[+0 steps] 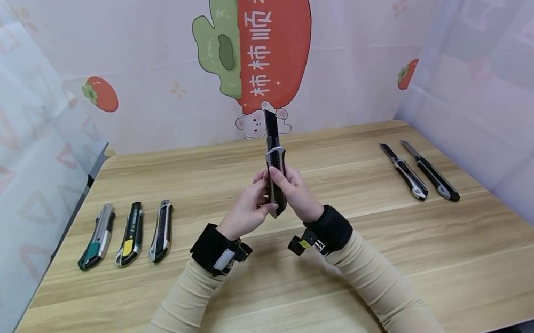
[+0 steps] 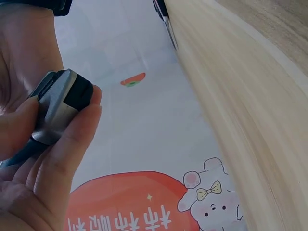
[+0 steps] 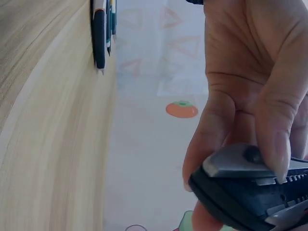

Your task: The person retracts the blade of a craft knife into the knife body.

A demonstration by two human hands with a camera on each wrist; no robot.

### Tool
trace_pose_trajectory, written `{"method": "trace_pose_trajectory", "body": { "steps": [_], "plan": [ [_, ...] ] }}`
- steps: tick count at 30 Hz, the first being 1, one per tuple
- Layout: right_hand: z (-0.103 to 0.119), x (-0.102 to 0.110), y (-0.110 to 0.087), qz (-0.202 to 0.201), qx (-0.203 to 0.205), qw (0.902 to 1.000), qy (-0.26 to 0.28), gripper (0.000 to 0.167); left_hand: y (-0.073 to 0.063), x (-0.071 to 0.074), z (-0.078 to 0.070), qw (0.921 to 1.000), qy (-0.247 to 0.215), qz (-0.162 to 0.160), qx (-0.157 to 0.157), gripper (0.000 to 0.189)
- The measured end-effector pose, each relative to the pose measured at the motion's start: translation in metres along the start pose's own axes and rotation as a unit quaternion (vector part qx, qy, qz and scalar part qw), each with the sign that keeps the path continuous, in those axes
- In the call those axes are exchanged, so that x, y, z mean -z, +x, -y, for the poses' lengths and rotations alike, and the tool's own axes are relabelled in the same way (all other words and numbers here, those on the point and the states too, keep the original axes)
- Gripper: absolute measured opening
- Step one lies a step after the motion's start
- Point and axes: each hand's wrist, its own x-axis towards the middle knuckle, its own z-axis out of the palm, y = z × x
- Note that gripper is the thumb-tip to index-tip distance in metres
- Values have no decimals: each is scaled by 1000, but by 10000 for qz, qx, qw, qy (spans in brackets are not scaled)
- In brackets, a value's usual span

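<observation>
A black and grey utility knife (image 1: pixel 275 160) is held upright above the middle of the table, its dark blade (image 1: pixel 271 124) extended and pointing up. My left hand (image 1: pixel 244 210) grips the lower end of the handle; in the left wrist view, thumb and fingers pinch the grey and black butt (image 2: pixel 57 108). My right hand (image 1: pixel 302 196) holds the same handle from the right, its thumb on the knife's front face. In the right wrist view, that thumb (image 3: pixel 276 139) presses beside a ridged slot on the knife (image 3: pixel 240 187).
On the left lie a green-and-grey knife (image 1: pixel 96 239), a black-and-yellow knife (image 1: pixel 131 234) and a black-and-silver knife (image 1: pixel 161 231). Two slimmer knives (image 1: pixel 405 172) (image 1: pixel 431 172) lie at the right with blades out. Printed cloth (image 1: pixel 155 107) hangs around the wooden table (image 1: pixel 271 305).
</observation>
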Motion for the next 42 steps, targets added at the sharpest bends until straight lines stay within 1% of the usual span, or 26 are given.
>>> {"method": "trace_pose_trajectory", "body": {
  "steps": [7, 10, 13, 16, 18, 20, 24, 26, 29, 32, 36, 38, 42],
  "plan": [
    [0, 0, -1, 174, 155, 9996, -127, 21, 0, 1, 1, 10000, -86, 25, 37, 51],
    [0, 0, -1, 266, 211, 9993, -124, 20, 1, 3, 2, 9999, -125, 41, 12, 55],
    [1, 0, -2, 351, 195, 9991, -121, 21, 1, 5, 2, 9999, -115, 43, 25, 56],
    [2, 1, -1, 407, 69, 9991, -125, 25, 0, 8, 2, 9999, -53, 77, 67, 48],
    [3, 3, 0, 424, -140, 9990, -62, 29, 0, 11, 1, 10000, -40, 44, 48, 43],
    [4, 5, 0, 512, -534, 9972, 44, 38, -1, 13, -1, 10000, -53, -61, 35, 41],
    [3, 7, 1, 839, -1387, 9863, 289, 61, -2, 17, -4, 9995, -176, -268, 59, 43],
    [2, 6, 1, 948, -1592, 9821, 327, 66, -2, 16, -5, 9993, -242, -275, 109, 45],
    [-1, 5, 2, 867, -1604, 9829, 258, 72, -1, 15, -5, 9993, -244, -233, 136, 45],
    [-2, 5, 2, 709, -1631, 9839, 188, 67, 0, 14, -3, 9994, -249, -173, 161, 47],
    [-1, 4, 1, 512, -1625, 9854, 48, 50, 1, 14, 0, 9994, -295, -104, 168, 50],
    [-1, 3, 0, 486, -1574, 9863, -56, 45, 1, 14, 1, 9993, -327, -98, 181, 51],
    [-2, 2, 0, 557, -1440, 9879, -168, 41, 0, 16, 0, 9991, -357, -88, 230, 51]
  ]
}}
